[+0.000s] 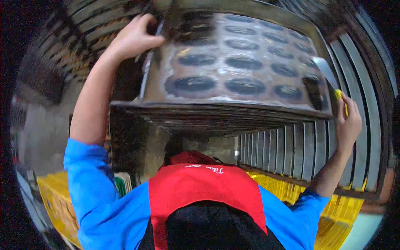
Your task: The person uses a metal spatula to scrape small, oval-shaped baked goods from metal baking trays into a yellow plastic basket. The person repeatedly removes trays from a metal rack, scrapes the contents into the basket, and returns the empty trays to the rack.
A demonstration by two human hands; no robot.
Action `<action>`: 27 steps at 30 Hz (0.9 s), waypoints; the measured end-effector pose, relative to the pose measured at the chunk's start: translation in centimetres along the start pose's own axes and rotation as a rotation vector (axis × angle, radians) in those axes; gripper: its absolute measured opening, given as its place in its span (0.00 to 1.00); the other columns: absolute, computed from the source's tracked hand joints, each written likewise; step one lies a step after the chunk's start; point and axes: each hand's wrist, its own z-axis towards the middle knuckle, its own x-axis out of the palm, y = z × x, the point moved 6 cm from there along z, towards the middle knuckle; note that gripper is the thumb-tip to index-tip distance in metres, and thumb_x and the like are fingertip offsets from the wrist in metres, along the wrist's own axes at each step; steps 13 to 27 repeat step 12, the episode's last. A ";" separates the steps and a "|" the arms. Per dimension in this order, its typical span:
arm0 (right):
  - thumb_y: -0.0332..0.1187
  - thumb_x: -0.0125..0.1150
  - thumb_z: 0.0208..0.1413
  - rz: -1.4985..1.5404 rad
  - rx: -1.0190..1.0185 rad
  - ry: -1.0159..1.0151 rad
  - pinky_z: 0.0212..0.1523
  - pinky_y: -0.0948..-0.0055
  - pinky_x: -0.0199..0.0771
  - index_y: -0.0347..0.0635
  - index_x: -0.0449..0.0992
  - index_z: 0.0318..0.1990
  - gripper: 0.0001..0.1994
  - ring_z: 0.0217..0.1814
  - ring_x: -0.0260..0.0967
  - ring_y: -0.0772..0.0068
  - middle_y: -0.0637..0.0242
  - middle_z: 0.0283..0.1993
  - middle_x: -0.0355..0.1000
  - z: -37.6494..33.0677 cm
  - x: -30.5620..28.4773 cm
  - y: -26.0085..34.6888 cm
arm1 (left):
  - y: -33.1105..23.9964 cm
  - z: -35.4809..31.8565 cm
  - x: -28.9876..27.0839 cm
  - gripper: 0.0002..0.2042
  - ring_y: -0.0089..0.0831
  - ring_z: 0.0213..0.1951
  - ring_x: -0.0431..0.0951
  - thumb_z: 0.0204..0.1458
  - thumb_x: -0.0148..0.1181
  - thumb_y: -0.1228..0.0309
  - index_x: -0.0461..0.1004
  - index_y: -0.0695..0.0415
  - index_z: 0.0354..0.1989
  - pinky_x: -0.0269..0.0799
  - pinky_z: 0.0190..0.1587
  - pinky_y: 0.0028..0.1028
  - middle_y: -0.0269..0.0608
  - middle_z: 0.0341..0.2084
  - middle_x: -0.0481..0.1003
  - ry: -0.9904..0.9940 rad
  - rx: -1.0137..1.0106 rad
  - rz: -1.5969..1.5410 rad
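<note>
A large metal baking tray lies in front of me, its pale, worn surface marked with rows of dark oval spots. My left hand is at its far left rim, thumb reaching over the edge and fingers curled around it. In my right hand is a scraper with a yellow handle and a flat metal blade. That blade points up and left, over the tray's right rim. A dark patch shows inside the tray near its right side. Blur hides the finer detail of the tray.
Below the tray are closely packed dark edges, like a stack. Racks with grey metal slats stand on the right, and blurred shelves on the left. Yellow crates sit low on the left, with more yellow crates low on the right.
</note>
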 end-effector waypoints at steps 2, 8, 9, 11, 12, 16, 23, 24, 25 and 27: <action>0.35 0.56 0.56 -0.014 0.005 -0.080 0.36 0.68 0.71 0.44 0.77 0.40 0.09 0.36 0.73 0.60 0.62 0.37 0.74 -0.4 1.9 -1.6 | -1.3 0.3 -0.3 0.35 0.45 0.53 0.68 0.35 0.60 0.56 0.65 0.64 0.52 0.63 0.54 0.34 0.59 0.51 0.66 0.226 -0.094 -0.111; 0.36 0.57 0.56 -0.034 0.058 -0.223 0.40 0.72 0.73 0.39 0.76 0.43 0.12 0.39 0.74 0.68 0.63 0.41 0.75 -1.4 3.2 -2.0 | -1.0 -0.8 -1.5 0.34 0.51 0.47 0.71 0.34 0.62 0.55 0.64 0.64 0.49 0.67 0.48 0.39 0.60 0.43 0.71 0.099 -0.140 -0.158; 0.34 0.55 0.58 0.078 0.010 -0.316 0.43 0.72 0.74 0.39 0.75 0.47 0.12 0.43 0.74 0.66 0.60 0.44 0.75 -1.7 3.5 -1.9 | -0.9 -0.9 -1.4 0.34 0.52 0.47 0.71 0.34 0.62 0.55 0.63 0.65 0.49 0.67 0.48 0.39 0.61 0.44 0.71 0.105 -0.124 -0.135; 0.32 0.53 0.59 0.509 0.104 -0.318 0.46 0.69 0.75 0.41 0.72 0.51 0.14 0.45 0.74 0.60 0.55 0.47 0.73 -1.9 2.9 2.7 | -0.4 -2.2 -2.1 0.36 0.52 0.51 0.69 0.39 0.61 0.52 0.61 0.65 0.54 0.67 0.51 0.38 0.63 0.48 0.68 0.065 -0.069 -0.243; 0.32 0.53 0.59 0.903 0.090 -0.220 0.48 0.62 0.74 0.33 0.69 0.52 0.16 0.45 0.73 0.53 0.52 0.48 0.72 -1.6 3.6 4.6 | 1.6 -4.3 -3.8 0.36 0.52 0.51 0.69 0.39 0.61 0.52 0.61 0.65 0.54 0.67 0.51 0.38 0.63 0.48 0.68 0.043 -0.129 -0.210; 0.32 0.53 0.59 0.903 0.090 -0.220 0.48 0.62 0.74 0.33 0.69 0.52 0.16 0.45 0.73 0.53 0.52 0.48 0.72 -1.6 3.6 4.6 | 1.6 -4.3 -3.8 0.36 0.52 0.51 0.69 0.39 0.61 0.52 0.61 0.65 0.54 0.67 0.51 0.38 0.63 0.48 0.68 0.043 -0.129 -0.210; 0.32 0.53 0.59 0.903 0.090 -0.220 0.48 0.62 0.74 0.33 0.69 0.52 0.16 0.45 0.73 0.53 0.52 0.48 0.72 -1.6 3.6 4.6 | 1.6 -4.3 -3.8 0.36 0.52 0.51 0.69 0.39 0.61 0.52 0.61 0.65 0.54 0.67 0.51 0.38 0.63 0.48 0.68 0.043 -0.129 -0.210; 0.32 0.53 0.59 0.903 0.090 -0.220 0.48 0.62 0.74 0.33 0.69 0.52 0.16 0.45 0.73 0.53 0.52 0.48 0.72 -1.6 3.6 4.6 | 1.6 -4.3 -3.8 0.36 0.52 0.51 0.69 0.39 0.61 0.52 0.61 0.65 0.54 0.67 0.51 0.38 0.63 0.48 0.68 0.043 -0.129 -0.210; 0.32 0.53 0.59 0.903 0.090 -0.220 0.48 0.62 0.74 0.33 0.69 0.52 0.16 0.45 0.73 0.53 0.52 0.48 0.72 -1.6 3.6 4.6 | 1.6 -4.3 -3.8 0.36 0.52 0.51 0.69 0.39 0.61 0.52 0.61 0.65 0.54 0.67 0.51 0.38 0.63 0.48 0.68 0.043 -0.129 -0.210; 0.32 0.53 0.59 0.903 0.090 -0.220 0.48 0.62 0.74 0.33 0.69 0.52 0.16 0.45 0.73 0.53 0.52 0.48 0.72 -1.6 3.6 4.6 | 1.6 -4.3 -3.8 0.36 0.52 0.51 0.69 0.39 0.61 0.52 0.61 0.65 0.54 0.67 0.51 0.38 0.63 0.48 0.68 0.043 -0.129 -0.210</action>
